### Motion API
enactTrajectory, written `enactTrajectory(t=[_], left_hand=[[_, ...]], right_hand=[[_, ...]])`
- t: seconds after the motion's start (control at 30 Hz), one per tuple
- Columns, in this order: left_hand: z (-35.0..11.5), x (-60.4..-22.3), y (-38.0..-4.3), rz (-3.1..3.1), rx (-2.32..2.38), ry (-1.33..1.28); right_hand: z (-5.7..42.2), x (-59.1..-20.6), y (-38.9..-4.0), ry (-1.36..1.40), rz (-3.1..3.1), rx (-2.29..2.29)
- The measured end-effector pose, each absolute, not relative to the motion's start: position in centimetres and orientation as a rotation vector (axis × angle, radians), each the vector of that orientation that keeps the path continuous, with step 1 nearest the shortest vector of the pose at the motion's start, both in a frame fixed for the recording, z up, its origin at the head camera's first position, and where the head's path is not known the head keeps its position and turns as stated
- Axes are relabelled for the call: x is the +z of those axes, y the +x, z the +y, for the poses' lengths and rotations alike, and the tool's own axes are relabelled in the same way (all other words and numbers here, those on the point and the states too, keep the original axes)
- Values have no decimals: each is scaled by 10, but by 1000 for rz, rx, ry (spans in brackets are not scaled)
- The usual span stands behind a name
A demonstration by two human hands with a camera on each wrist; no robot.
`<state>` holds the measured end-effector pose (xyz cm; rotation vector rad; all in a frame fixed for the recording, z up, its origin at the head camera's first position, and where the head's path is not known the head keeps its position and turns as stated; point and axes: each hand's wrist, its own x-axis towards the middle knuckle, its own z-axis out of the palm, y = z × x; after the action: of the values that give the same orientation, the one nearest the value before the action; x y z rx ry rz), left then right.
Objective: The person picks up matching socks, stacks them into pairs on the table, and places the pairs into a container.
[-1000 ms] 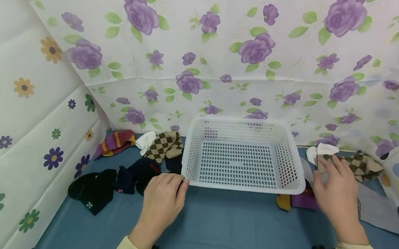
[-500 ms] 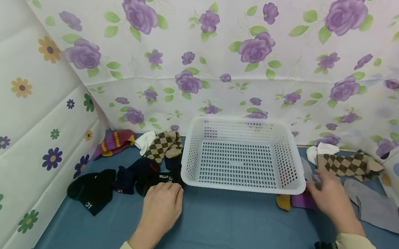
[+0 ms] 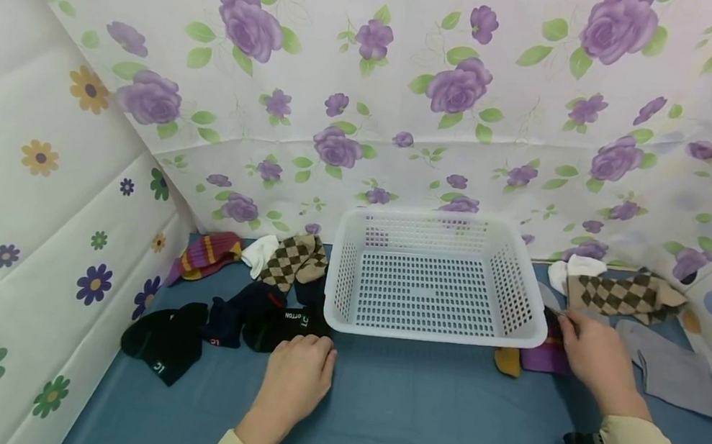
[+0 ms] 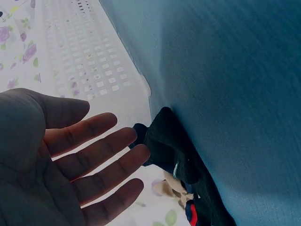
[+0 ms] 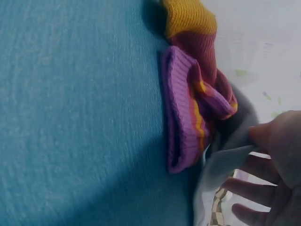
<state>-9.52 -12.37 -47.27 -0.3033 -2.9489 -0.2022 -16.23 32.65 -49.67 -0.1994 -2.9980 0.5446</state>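
My right hand [image 3: 602, 360] is beside the white basket's right end. Between thumb and forefinger it pinches the edge of a grey sock [image 5: 225, 162], its other fingers spread. Right by this lies a purple, maroon and yellow striped sock [image 5: 181, 113], partly hidden by the basket in the head view. My left hand [image 3: 297, 375] hovers low in front of the basket's left corner, fingers loose and holding nothing. Its fingertips overlap a black sock [image 3: 286, 325] with white lettering in the head view. The white perforated basket [image 3: 431, 336] stands between both hands.
Left of the basket lie another black sock [image 3: 164, 339], a navy sock [image 3: 229, 317], a brown checkered sock [image 3: 287, 258], a white sock [image 3: 259, 254] and a striped sock [image 3: 209, 254]. At right are a checkered sock [image 3: 615, 296], a white sock [image 3: 575, 270] and grey fabric [image 3: 679, 372].
My right hand has moved from the checkered sock down and left to the grey sock, now pinching it. My left hand has drawn back from the basket corner, uncovering the black sock.
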Motion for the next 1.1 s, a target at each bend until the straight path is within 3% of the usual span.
enactTrajectory(t=[0.37, 0.53, 0.83, 1.1], left_hand=[[-120, -468, -93, -3078, -232, -445], [-124, -458, -94, -3067, -312, -491], [-139, -421, -100, -2873, -313, -156], [-109, -396, -107, -2650, -417, -336]], right_hand=[[322, -459, -152, -227, -2602, 532], [305, -426, -143, -89, -2393, 531], [253, -364, -122, 174, -2238, 560], [197, -352, -116, 493, -2244, 635]])
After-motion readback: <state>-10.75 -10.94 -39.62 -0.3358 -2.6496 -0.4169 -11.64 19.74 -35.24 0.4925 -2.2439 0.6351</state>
